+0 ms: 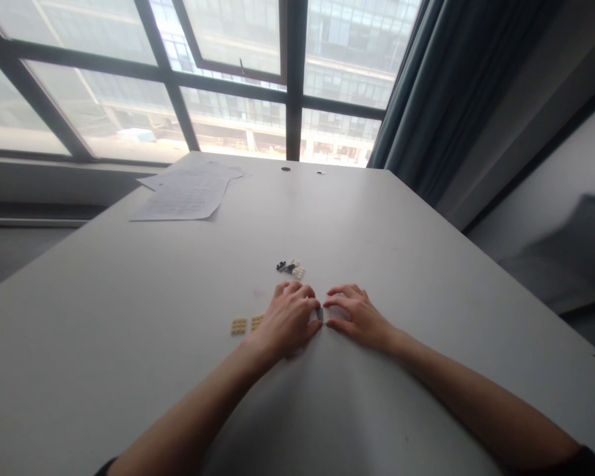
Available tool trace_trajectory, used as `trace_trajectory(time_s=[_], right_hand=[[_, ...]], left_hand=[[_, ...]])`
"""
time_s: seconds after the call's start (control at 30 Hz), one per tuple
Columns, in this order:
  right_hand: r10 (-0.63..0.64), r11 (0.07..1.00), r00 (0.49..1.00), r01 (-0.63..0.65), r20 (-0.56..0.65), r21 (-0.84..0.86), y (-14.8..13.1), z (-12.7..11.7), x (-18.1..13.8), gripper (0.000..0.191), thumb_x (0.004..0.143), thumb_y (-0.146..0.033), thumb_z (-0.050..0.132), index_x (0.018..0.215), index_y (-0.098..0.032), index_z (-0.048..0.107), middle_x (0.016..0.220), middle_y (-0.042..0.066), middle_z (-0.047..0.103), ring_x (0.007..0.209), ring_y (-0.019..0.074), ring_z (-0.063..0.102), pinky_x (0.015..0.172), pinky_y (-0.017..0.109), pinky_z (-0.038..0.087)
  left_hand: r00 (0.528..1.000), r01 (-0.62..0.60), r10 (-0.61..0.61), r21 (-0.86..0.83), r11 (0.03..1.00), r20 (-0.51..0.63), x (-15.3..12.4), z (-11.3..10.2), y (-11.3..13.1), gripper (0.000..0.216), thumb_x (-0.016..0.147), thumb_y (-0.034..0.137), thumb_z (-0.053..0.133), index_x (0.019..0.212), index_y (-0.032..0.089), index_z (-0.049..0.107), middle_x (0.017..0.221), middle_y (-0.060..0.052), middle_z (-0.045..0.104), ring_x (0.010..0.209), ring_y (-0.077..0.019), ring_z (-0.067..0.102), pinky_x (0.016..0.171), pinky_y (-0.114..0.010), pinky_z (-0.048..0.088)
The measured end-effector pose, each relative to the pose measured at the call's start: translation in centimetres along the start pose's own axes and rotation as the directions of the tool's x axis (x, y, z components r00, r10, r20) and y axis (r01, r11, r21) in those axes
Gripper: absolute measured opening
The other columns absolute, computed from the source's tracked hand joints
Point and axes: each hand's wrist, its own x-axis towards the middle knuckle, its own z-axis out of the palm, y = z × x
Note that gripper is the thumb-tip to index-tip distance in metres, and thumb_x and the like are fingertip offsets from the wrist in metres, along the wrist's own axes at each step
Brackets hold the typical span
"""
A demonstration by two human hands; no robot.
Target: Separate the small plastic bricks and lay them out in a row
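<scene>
My left hand [288,317] and my right hand [356,316] rest on the white table [387,251], fingertips meeting. Between them sits a small dark piece [320,313], pinched by the fingers of both hands; its shape is too small to make out. Two tan studded plates [238,326] lie just left of my left hand, one partly hidden by it. A small cluster of black and cream bricks [291,267] lies a little beyond my hands.
Printed paper sheets [186,195] lie at the far left of the table. A large window stands behind the table and a dark curtain [426,99] hangs at the right. The table's right edge runs close to a grey wall.
</scene>
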Motion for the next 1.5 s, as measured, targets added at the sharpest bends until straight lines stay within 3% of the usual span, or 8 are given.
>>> trace_trajectory(time_s=[0.4,0.53,0.7,0.9,1.2,1.4,1.5], right_hand=[[-0.002,1.0,1.0,0.002,0.003,0.011,-0.1,0.2,0.4,0.028,0.08,-0.032,0.069,0.107,-0.025,0.066,0.12,0.007,0.058,0.115,0.0243,0.046,0.099,0.043,0.034],[-0.005,1.0,1.0,0.005,0.01,0.009,-0.2,0.2,0.5,0.027,0.08,-0.033,0.069,0.106,-0.024,0.065,0.12,0.008,0.058,0.116,0.0247,0.045,0.098,0.044,0.034],[-0.012,1.0,1.0,0.012,0.013,0.013,-0.3,0.7,0.8,0.027,0.081,-0.032,0.067,0.107,-0.024,0.065,0.12,0.008,0.058,0.116,0.0246,0.046,0.098,0.044,0.033],[-0.032,0.999,0.999,0.032,0.002,0.023,-0.5,1.1,1.4,0.026,0.082,-0.033,0.067,0.106,-0.024,0.065,0.119,0.007,0.059,0.115,0.0237,0.046,0.098,0.043,0.033],[-0.029,0.998,0.999,0.03,-0.019,0.064,-0.3,1.0,1.5,0.036,0.082,-0.035,0.066,0.116,-0.024,0.06,0.121,0.009,0.058,0.116,0.0248,0.048,0.1,0.044,0.034],[0.105,0.993,0.987,-0.097,-0.121,0.073,0.8,0.8,5.0,0.034,0.08,-0.029,0.066,0.113,-0.021,0.062,0.116,0.009,0.06,0.113,0.0247,0.05,0.099,0.043,0.037],[0.171,0.985,0.974,-0.171,-0.145,0.013,0.4,1.6,7.8,0.036,0.078,-0.035,0.069,0.11,-0.02,0.064,0.113,0.009,0.061,0.108,0.0254,0.052,0.095,0.042,0.039]], left_hand=[[1.0,0.026,-0.026,-0.036,0.999,-0.002,0.0,-0.3,-0.8,0.026,0.076,0.035,0.067,0.1,0.026,0.07,0.103,-0.005,0.066,0.104,-0.0267,0.052,0.097,-0.045,0.032],[0.988,0.111,-0.117,-0.062,0.992,-0.1,-0.8,-2.3,-2.7,0.036,0.077,0.044,0.065,0.108,0.026,0.066,0.11,-0.005,0.066,0.107,-0.0257,0.053,0.096,-0.042,0.035],[0.935,0.25,-0.25,-0.035,0.968,-0.25,-3.7,-4.4,-6.7,0.035,0.082,0.051,0.056,0.103,0.026,0.067,0.108,-0.005,0.066,0.106,-0.026,0.055,0.096,-0.042,0.037],[0.909,0.307,-0.297,-0.009,0.952,-0.292,-6.8,-4.0,-9.8,0.036,0.082,0.053,0.052,0.098,0.024,0.067,0.105,-0.006,0.067,0.104,-0.0268,0.057,0.094,-0.043,0.039],[0.889,0.311,-0.299,-0.022,0.95,-0.346,-7.4,-3.5,-10.9,0.033,0.083,0.05,0.053,0.097,0.023,0.067,0.103,-0.005,0.068,0.101,-0.0244,0.058,0.095,-0.04,0.041],[0.807,0.393,-0.388,-0.086,0.915,-0.445,-8.2,-3.4,-12.6,0.029,0.085,0.046,0.051,0.095,0.024,0.066,0.1,-0.004,0.066,0.099,-0.0229,0.059,0.093,-0.037,0.043],[0.784,0.429,-0.427,-0.104,0.897,-0.451,-8.6,-3.2,-13.2,0.029,0.085,0.046,0.05,0.095,0.024,0.066,0.1,-0.005,0.066,0.099,-0.0229,0.059,0.094,-0.037,0.043]])
